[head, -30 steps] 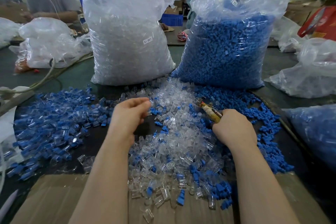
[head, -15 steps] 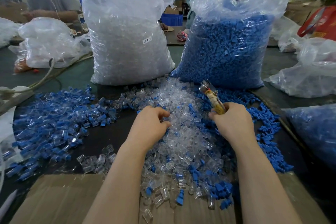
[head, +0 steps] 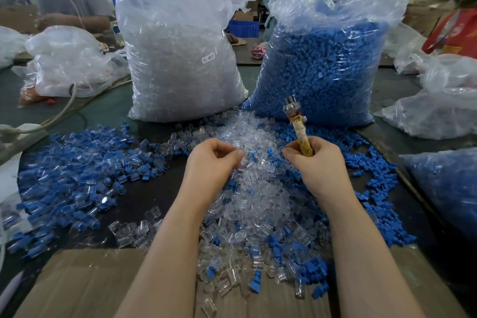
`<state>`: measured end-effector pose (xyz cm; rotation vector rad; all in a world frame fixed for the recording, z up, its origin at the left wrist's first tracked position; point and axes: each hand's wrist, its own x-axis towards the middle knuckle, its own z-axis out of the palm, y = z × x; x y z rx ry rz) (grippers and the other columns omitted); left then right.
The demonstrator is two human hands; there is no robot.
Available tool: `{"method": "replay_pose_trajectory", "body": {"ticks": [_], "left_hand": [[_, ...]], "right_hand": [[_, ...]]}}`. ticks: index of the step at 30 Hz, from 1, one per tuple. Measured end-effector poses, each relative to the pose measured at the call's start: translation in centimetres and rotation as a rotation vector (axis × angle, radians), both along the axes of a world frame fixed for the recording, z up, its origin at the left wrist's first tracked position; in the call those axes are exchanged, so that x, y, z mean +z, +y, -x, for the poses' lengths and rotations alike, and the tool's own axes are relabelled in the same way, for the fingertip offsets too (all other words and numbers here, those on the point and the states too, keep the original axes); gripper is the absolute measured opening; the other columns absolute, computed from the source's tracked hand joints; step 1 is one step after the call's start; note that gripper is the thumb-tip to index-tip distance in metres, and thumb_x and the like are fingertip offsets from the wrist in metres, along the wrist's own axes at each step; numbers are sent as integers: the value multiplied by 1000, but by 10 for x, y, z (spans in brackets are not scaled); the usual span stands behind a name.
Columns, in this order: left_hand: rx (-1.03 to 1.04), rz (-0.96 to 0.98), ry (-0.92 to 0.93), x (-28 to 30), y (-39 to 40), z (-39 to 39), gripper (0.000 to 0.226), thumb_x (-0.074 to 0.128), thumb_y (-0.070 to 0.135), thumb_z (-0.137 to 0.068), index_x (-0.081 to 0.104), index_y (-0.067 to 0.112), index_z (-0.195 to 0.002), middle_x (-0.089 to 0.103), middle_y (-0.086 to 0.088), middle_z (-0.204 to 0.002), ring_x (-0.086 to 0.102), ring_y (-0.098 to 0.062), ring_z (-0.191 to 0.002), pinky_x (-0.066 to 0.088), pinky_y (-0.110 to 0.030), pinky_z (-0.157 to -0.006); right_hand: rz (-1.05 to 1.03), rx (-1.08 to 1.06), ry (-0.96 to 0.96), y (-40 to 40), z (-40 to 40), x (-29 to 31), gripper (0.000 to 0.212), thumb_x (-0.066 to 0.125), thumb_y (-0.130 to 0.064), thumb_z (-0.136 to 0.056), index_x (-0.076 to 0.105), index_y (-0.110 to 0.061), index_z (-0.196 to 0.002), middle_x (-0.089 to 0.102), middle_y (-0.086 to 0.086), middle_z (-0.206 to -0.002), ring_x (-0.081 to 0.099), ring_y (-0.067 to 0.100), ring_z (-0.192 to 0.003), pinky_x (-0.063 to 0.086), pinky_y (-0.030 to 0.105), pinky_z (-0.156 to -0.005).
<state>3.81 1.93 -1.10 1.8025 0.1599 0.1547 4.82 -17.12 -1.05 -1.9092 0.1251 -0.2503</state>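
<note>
A heap of small clear plastic caps [head: 258,196] lies in the middle of the table, mixed with loose blue plastic pieces [head: 371,188]. A wide spread of joined blue-and-clear parts [head: 74,173] lies to the left. My left hand [head: 214,162] hovers over the clear heap with fingers curled, pinching at a clear cap at its fingertips. My right hand [head: 317,162] grips a small tool [head: 296,121] upright; its handle is wrapped in yellowish tape and its metal head points up.
A tall bag of clear caps [head: 180,54] and a bag of blue pieces [head: 322,64] stand behind the heap. More plastic bags [head: 438,111] lie right and left. A cardboard sheet [head: 77,284] lies at the near edge. A person [head: 69,0] works at the far left.
My left hand moved right from the dark gap onto the clear heap and curled its fingers. My right hand lifted and turned the tool from lying flat to upright.
</note>
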Motion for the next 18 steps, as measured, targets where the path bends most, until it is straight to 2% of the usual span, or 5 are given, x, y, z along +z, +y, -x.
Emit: {"method": "replay_pose_trajectory", "body": {"ticks": [4, 8, 13, 16, 18], "left_hand": [[-23, 267, 26, 7, -4, 1, 10, 76, 15, -83, 68, 12, -88, 74, -1, -77, 71, -16, -79, 56, -28, -74], [-34, 411, 5, 11, -11, 4, 16, 77, 5, -78, 63, 9, -84, 76, -11, -95, 72, -27, -95, 59, -32, -82], [-34, 457, -25, 14, -13, 6, 24, 82, 16, -74, 67, 5, -89, 75, -12, -82, 72, -18, -75, 59, -26, -69], [4, 471, -24, 15, -14, 7, 39, 83, 26, -62, 70, 4, -91, 74, -5, -73, 70, -11, -64, 54, -18, -58], [0, 482, -27, 15, -15, 7, 32, 83, 20, -65, 71, 6, -91, 75, -5, -73, 71, -11, -64, 54, -17, -58]], "right_hand": [[-109, 54, -36, 5, 2, 3, 14, 73, -21, -87, 65, -21, -76, 61, 0, -68, 49, 9, -60, 41, 11, -47], [-160, 90, -53, 8, 3, 3, 14, 74, -20, -86, 66, -23, -76, 61, -16, -59, 53, -3, -56, 42, 7, -52], [-191, 124, -84, 12, 3, 2, 14, 75, -18, -86, 65, -23, -77, 61, -20, -57, 54, -6, -57, 42, 4, -54], [-241, 115, -119, 18, 6, 5, 15, 74, -17, -87, 66, -25, -77, 66, -16, -64, 61, 0, -66, 47, 6, -59], [-267, 113, -142, 21, 7, 6, 13, 73, -18, -88, 66, -25, -79, 72, -7, -75, 68, 10, -76, 51, 13, -66]]}}
